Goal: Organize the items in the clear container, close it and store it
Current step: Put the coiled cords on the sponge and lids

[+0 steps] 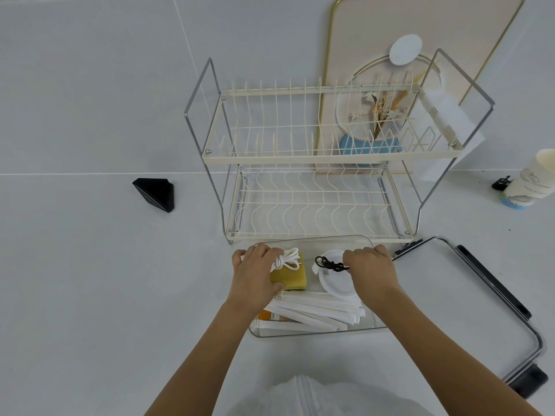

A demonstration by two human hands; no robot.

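A clear container (315, 333) lies open on the white counter in front of a two-tier dish rack. Inside it are a yellow sponge (292, 276), a round white lid (336, 282), several white wrapped sticks (318, 310) and something orange (264, 315). My left hand (255, 274) holds a knotted white cord (288, 259) over the sponge. Over the white lid, my right hand (371, 268) pinches a knotted black cord (330, 264). The container's lid (468, 295), clear with black clips, lies to the right.
The cream wire dish rack (312, 157) stands just behind the container. A black triangular object (156, 193) lies to the left. A paper cup (531, 181) and a small black clip (500, 183) are at the far right. A pink board (420, 40) leans on the wall.
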